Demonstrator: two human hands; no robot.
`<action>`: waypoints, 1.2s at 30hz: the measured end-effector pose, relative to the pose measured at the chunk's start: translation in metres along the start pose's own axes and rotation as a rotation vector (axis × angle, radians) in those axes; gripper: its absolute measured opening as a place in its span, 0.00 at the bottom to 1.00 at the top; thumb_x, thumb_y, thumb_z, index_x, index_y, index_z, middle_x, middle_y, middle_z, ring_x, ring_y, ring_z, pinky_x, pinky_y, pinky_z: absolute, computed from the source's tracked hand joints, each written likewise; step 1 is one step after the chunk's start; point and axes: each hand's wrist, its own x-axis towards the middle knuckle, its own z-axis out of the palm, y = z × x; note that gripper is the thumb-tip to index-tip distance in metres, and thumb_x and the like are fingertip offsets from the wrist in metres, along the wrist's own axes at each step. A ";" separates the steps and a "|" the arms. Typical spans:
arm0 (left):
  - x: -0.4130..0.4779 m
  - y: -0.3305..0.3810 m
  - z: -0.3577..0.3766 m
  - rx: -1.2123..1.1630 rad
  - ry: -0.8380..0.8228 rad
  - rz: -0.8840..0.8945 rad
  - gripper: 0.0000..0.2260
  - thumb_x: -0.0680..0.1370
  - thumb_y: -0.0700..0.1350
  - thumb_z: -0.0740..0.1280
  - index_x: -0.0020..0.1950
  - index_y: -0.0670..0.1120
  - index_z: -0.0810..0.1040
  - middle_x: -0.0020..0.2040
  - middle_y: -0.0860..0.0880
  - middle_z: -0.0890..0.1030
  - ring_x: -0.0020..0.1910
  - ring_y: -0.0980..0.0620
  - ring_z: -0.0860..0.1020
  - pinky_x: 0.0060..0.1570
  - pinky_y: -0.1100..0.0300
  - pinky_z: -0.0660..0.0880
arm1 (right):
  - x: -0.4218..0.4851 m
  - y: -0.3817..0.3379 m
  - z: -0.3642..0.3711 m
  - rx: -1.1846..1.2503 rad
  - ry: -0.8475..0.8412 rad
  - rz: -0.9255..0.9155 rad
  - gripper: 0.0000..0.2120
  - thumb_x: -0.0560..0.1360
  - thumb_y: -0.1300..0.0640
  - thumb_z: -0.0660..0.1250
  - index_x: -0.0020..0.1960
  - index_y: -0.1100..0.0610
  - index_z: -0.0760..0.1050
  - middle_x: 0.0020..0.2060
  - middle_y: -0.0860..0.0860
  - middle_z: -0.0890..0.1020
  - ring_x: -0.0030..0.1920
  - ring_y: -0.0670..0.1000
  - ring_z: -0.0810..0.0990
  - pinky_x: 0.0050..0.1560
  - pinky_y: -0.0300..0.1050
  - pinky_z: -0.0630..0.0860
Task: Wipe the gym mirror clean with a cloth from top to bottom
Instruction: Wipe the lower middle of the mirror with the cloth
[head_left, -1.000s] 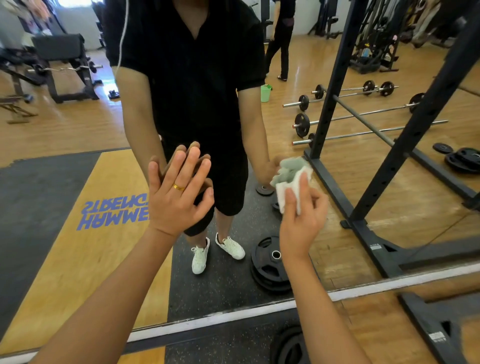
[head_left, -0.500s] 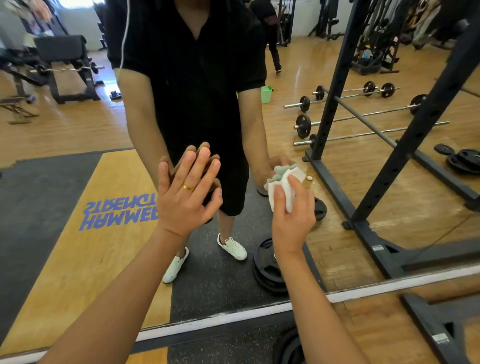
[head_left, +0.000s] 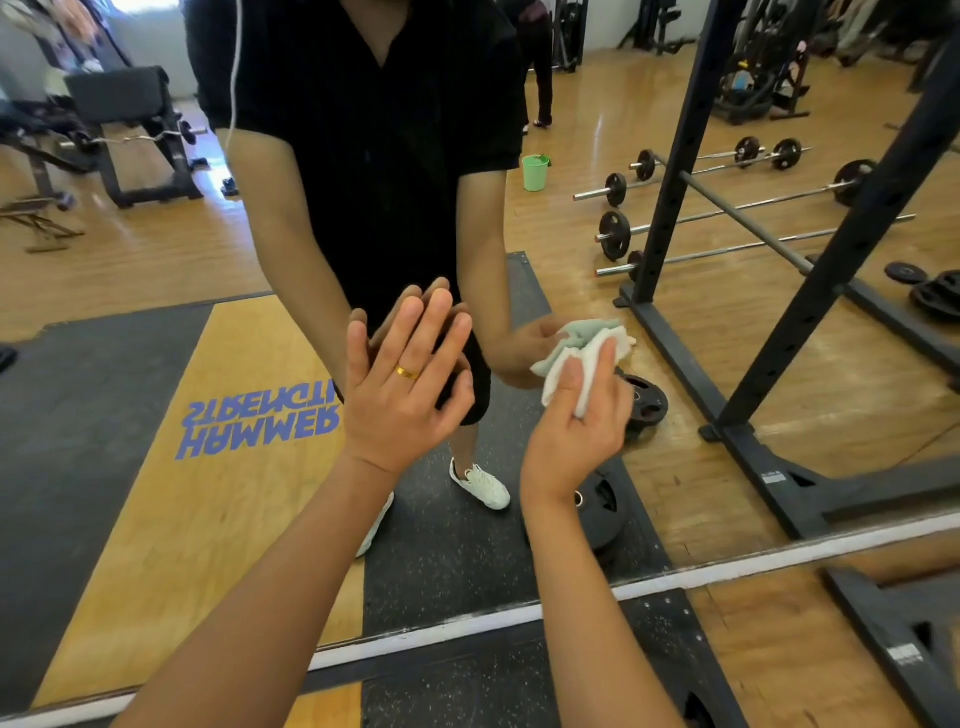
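Your left hand (head_left: 402, 395) flat on the mirror (head_left: 156, 260), fingers straight, your right hand (head_left: 571, 426) just beside it, clamped round the cloth (head_left: 582, 358) against the glass

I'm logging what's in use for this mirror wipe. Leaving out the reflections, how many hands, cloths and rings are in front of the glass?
hands: 2 (left hand, right hand)
cloth: 1
ring: 1
total: 4
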 end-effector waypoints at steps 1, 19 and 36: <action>0.000 0.000 0.000 -0.002 -0.001 0.001 0.28 0.77 0.49 0.71 0.77 0.46 0.72 0.83 0.48 0.59 0.82 0.48 0.57 0.80 0.42 0.47 | -0.003 0.003 -0.001 -0.004 -0.036 -0.040 0.20 0.83 0.52 0.66 0.72 0.60 0.75 0.54 0.51 0.76 0.53 0.43 0.80 0.52 0.40 0.80; 0.009 0.000 -0.020 -0.103 -0.112 -0.026 0.27 0.79 0.44 0.69 0.78 0.44 0.70 0.79 0.41 0.66 0.82 0.47 0.56 0.79 0.40 0.49 | 0.022 0.048 -0.029 -0.281 -0.379 -0.643 0.19 0.86 0.67 0.58 0.76 0.67 0.65 0.76 0.58 0.67 0.80 0.62 0.60 0.78 0.55 0.65; -0.067 -0.106 -0.062 0.064 -0.098 -0.145 0.33 0.81 0.51 0.64 0.83 0.44 0.58 0.85 0.46 0.51 0.83 0.47 0.49 0.79 0.40 0.42 | 0.019 0.045 -0.018 -0.285 -0.450 -0.816 0.29 0.79 0.75 0.65 0.77 0.64 0.63 0.76 0.55 0.68 0.83 0.56 0.54 0.80 0.65 0.54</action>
